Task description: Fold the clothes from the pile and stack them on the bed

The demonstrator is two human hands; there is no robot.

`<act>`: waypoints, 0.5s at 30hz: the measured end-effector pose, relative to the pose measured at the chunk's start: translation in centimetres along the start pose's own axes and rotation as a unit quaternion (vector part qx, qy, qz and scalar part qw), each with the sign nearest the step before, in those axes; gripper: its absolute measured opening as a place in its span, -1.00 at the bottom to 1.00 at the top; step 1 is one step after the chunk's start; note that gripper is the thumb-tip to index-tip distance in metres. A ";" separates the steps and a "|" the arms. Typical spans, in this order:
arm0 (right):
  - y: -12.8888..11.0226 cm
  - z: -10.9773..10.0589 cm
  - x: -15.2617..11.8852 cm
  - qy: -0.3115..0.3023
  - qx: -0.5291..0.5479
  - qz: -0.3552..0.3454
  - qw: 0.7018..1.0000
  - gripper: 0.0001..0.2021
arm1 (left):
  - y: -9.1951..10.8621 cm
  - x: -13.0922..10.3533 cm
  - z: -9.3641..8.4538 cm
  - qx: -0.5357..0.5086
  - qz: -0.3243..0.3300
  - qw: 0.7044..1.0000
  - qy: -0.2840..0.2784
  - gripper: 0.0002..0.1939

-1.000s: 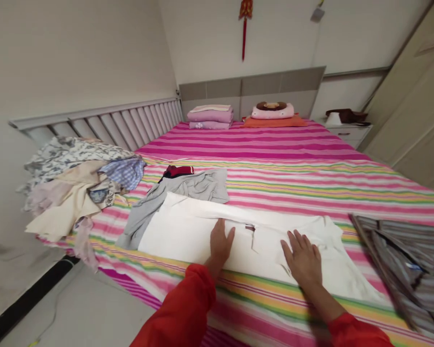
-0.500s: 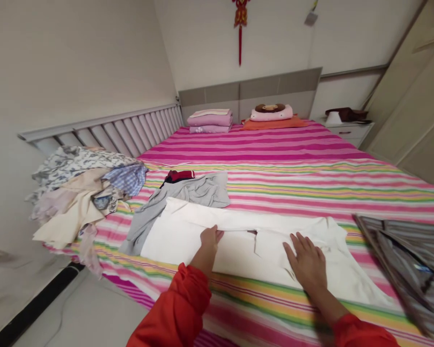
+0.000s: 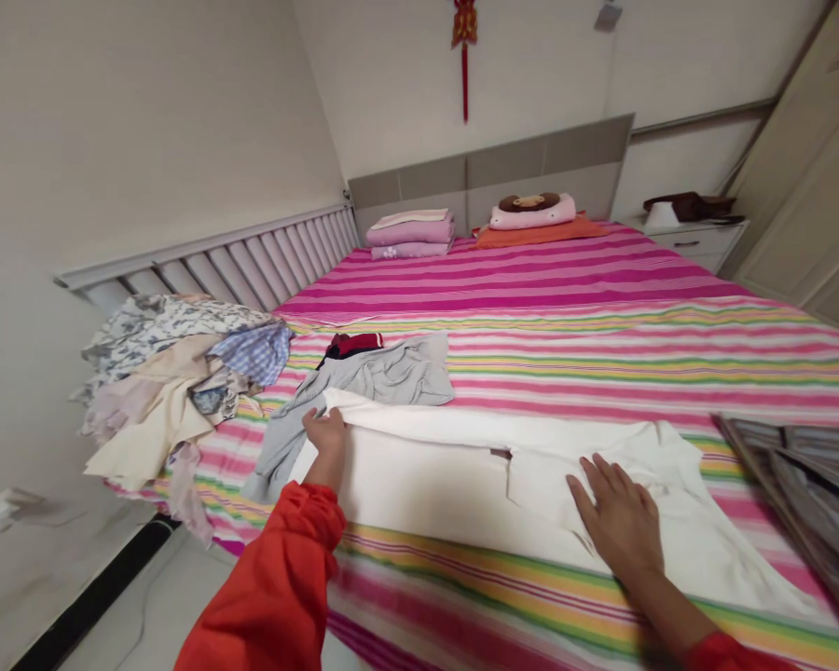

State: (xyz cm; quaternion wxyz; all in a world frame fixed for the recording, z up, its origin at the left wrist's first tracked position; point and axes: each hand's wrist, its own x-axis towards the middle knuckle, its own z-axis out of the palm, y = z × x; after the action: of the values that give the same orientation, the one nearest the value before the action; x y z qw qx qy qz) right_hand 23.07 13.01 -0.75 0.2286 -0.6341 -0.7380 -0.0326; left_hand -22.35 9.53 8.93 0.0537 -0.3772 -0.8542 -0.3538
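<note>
A white top lies spread lengthwise across the striped bed, its upper edge folded over in a long strip. At its left end my left hand is closed on the folded edge, fingers pinching the cloth. My right hand rests with fingers spread on the right part of the top, pressing nothing into its grip. Partly under the top's left end is a rumpled grey garment. A small dark slit with the striped sheet's shade showing is visible near the top's middle.
A heap of mixed clothes lies at the bed's left edge, by a white rail. Beyond the grey garment is a dark red and black item. Brown striped clothing lies at right. Folded bedding sits near the headboard.
My left hand has slid left along the folded edge, from near the middle of the top to its left end. My right hand stays spread on the cloth. The view has shifted slightly.
</note>
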 end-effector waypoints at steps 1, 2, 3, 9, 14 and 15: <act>0.0 0.0 0.0 0.001 0.000 0.001 1.000 -0.40 | -0.5 -0.3 -0.6 0.022 -0.023 0.999 0.006 -0.45; 0.0 0.0 0.0 0.004 0.000 0.000 1.000 -0.40 | -0.9 -0.8 -1.3 0.040 -0.046 0.998 0.011 -0.36; 0.0 0.0 0.0 0.006 -0.001 -0.001 1.000 -0.41 | -1.1 -1.2 -1.9 0.057 -0.056 0.997 0.012 -0.29; 0.1 0.3 -0.1 0.008 -0.003 -0.002 1.000 -0.43 | 2.1 -1.5 -3.0 0.235 0.156 0.954 -0.098 -0.47; 0.0 0.0 0.0 0.005 -0.008 0.003 1.000 -0.42 | 5.4 0.8 0.3 0.280 0.174 0.931 -0.158 -0.66; 0.0 -0.1 0.0 0.006 -0.009 0.002 1.000 -0.42 | 5.6 1.3 0.8 0.292 0.166 0.926 -0.169 -0.67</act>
State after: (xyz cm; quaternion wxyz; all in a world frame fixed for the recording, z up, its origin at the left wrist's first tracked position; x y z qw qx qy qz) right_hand 23.06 13.01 -0.67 0.2274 -0.6371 -0.7352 -0.0429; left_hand -19.32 13.40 11.91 0.0743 -0.5353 -0.8414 -0.0053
